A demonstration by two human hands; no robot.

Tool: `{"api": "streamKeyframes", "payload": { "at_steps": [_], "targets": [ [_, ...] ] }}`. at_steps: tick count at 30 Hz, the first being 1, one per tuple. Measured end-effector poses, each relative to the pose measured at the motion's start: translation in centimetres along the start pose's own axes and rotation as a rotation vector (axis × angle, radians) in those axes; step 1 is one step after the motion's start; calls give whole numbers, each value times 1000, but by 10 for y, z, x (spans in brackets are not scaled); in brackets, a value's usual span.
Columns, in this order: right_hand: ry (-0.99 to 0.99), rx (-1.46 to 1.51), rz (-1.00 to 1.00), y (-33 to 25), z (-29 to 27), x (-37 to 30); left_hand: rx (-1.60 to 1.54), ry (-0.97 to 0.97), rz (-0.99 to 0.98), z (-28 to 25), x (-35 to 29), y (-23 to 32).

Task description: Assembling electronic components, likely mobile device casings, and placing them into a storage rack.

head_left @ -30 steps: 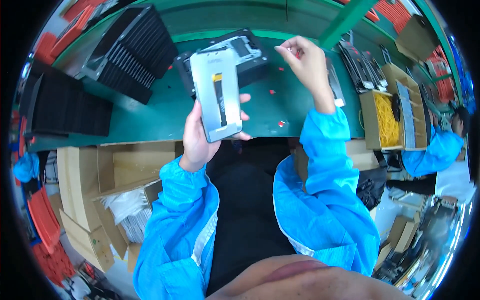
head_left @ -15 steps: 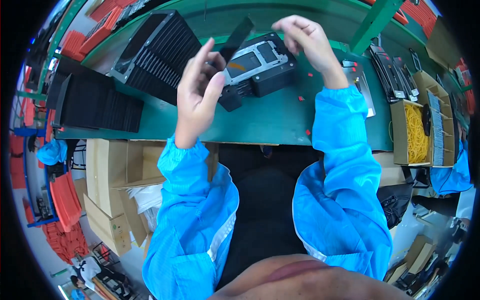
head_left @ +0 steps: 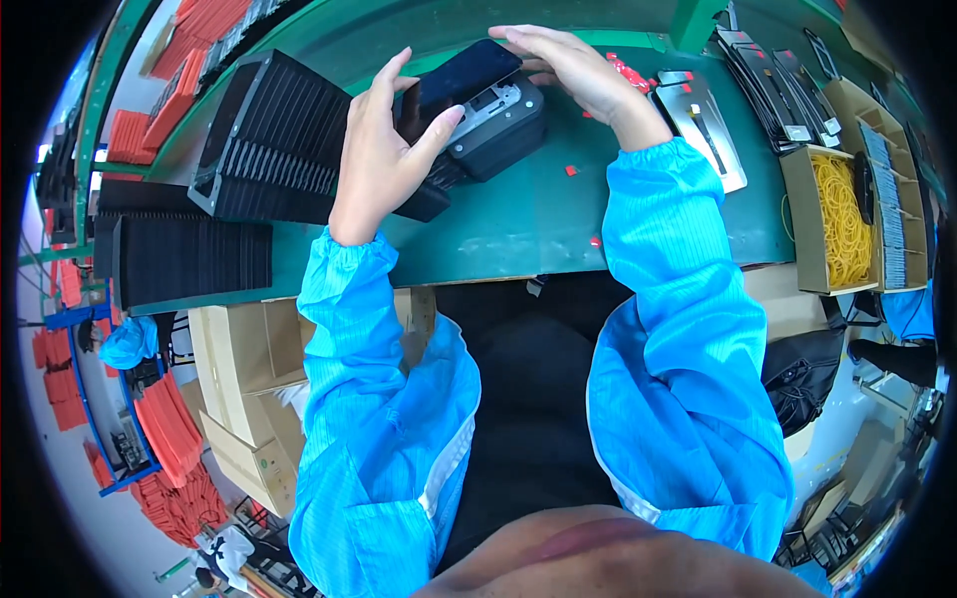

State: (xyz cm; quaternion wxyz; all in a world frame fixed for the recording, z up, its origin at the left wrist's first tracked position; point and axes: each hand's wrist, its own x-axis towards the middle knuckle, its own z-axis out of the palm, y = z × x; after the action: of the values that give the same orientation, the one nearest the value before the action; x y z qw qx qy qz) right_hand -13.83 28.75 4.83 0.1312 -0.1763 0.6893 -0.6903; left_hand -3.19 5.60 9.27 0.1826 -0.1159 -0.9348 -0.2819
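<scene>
A thin, glossy black flat panel [head_left: 469,76], like a phone screen, lies tilted over a silver metal frame [head_left: 495,103]. That frame sits on a black block-shaped fixture [head_left: 506,140] on the green workbench. At the panel's left end is my left hand [head_left: 384,149], its thumb at the near edge and its fingers at the far side. My right hand [head_left: 578,75] reaches round the right end, fingertips at the far corner. Both hands hold the panel between them. Part of the fixture is hidden behind my left hand and the panel.
Tall stacks of black slotted trays [head_left: 274,145] stand left on the green workbench [head_left: 498,234]. Small red pieces [head_left: 571,171] lie scattered. At right are a silver plate [head_left: 703,125], several flat black parts [head_left: 763,85] and a cardboard box [head_left: 812,224] with yellow bands. Open cartons [head_left: 239,359] stand below left.
The panel has come down from a steep tilt to lie over the metal frame. My right hand has moved left to its right end. The whole view has shifted slightly.
</scene>
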Motion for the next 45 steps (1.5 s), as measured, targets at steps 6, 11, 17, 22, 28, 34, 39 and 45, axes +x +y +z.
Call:
{"api": "streamKeyframes", "payload": {
  "at_steps": [6,11,17,22,28,34,39,45],
  "targets": [
    [-168,-116,-14,9,-13,2,113,51,113,-3,-7,5],
    [-226,-173,-82,14,-11,5,28,57,77,-5,-15,2],
    [-234,-189,-122,13,-10,6,-10,54,53,-5,-15,-4],
    [-210,-310,-141,13,-7,3,93,33,66,-6,-18,-4],
    [-229,-311,-155,18,-9,5,-33,177,78,-19,-23,-8],
    [-187,-325,-175,9,-5,2,-14,2,-222,-37,-59,-24],
    [-175,-296,-114,-2,-14,3,-150,-48,-276,-45,-55,-26],
    [627,-149,-359,-36,-38,14,-204,-102,-150,-38,-59,-45]
  ]
}}
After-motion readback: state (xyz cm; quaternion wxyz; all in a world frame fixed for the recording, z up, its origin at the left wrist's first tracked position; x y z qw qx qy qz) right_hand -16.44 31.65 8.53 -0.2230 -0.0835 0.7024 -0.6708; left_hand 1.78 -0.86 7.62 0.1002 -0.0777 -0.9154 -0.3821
